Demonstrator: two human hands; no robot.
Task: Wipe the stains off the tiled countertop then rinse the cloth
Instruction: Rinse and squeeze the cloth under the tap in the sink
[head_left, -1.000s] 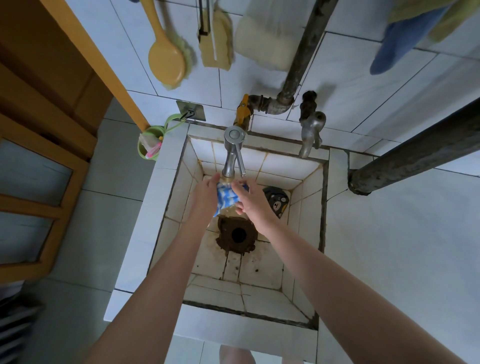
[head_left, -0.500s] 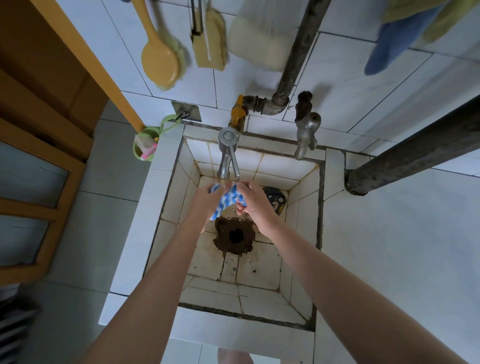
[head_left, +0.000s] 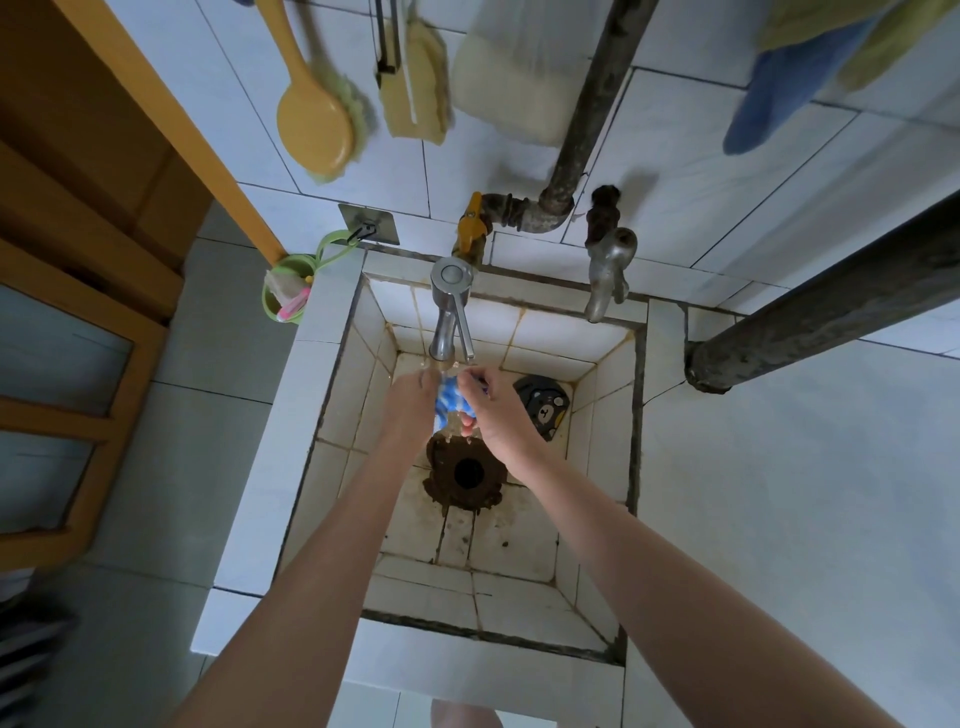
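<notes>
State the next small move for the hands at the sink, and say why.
Probably squeeze and rub the cloth between the palms. The left hand and right hand both grip the bunched cloth right under the tap, above the drain, so it sits where rinsing happens. Whether water runs is hard to tell.

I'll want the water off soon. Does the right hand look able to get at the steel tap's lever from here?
Probably yes: the right hand is just below the lever with nothing between them, though it is gripping the cloth.
</notes>
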